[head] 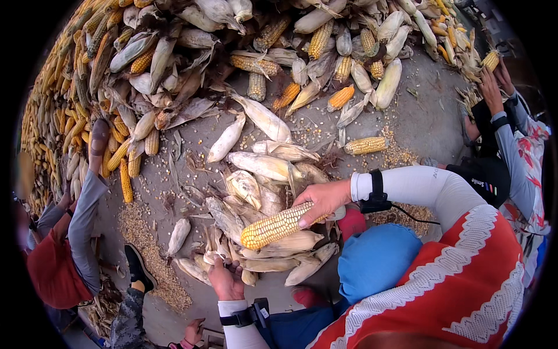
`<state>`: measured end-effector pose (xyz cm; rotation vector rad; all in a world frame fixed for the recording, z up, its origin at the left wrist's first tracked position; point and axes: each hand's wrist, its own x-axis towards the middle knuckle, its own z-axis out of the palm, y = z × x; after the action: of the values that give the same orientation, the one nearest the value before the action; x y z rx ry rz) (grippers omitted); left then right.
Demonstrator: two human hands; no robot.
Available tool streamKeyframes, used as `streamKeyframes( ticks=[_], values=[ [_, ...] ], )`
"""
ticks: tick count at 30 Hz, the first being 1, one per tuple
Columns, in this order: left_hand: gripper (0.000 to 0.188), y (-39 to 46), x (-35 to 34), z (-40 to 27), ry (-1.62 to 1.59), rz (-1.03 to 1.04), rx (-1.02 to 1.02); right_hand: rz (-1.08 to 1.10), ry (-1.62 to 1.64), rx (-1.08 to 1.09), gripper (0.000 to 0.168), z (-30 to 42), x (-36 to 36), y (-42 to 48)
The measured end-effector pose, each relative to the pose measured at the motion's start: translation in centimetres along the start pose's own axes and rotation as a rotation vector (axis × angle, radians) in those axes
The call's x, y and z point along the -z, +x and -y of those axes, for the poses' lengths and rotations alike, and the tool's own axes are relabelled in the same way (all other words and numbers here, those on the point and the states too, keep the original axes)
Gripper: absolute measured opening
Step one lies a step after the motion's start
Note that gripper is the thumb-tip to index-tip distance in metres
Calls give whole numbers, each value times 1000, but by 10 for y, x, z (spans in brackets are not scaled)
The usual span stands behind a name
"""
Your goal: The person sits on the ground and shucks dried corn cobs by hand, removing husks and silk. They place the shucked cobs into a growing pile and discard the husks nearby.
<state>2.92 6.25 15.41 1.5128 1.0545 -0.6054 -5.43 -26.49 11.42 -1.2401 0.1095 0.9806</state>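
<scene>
A yellow husked corn cob (277, 225) is in my right hand (324, 201), which grips it near one end above a heap of corn ears still in dry husks (257, 168). At the near left edge of that heap is my left hand (226, 279), palm up with curled fingers. Pale husk shows by its fingertips, but whether they pinch it is unclear. A small husk-covered ear (178, 237) lies on the concrete floor to the left, and a bare cob (366, 145) rests beyond my right hand.
A large pile of corn (187, 56), partly husked, rises at the far side and left. Loose kernels (152, 257) are heaped on the floor at left. Another person's hands (492, 85) hold a cob at right. At left are a person's sleeved arm (80, 231) and a black shoe (138, 268).
</scene>
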Motion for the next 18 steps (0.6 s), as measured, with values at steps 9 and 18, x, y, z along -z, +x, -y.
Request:
streamKeyframes(
  ticks=[9,18],
  values=[
    [23,-12,13,17,443,205,-54,-790,60,776,47,195,198,-282],
    [20,-22,12,11,428,179,-90,-1078,-1101,98,30,44,224,-125]
  ],
)
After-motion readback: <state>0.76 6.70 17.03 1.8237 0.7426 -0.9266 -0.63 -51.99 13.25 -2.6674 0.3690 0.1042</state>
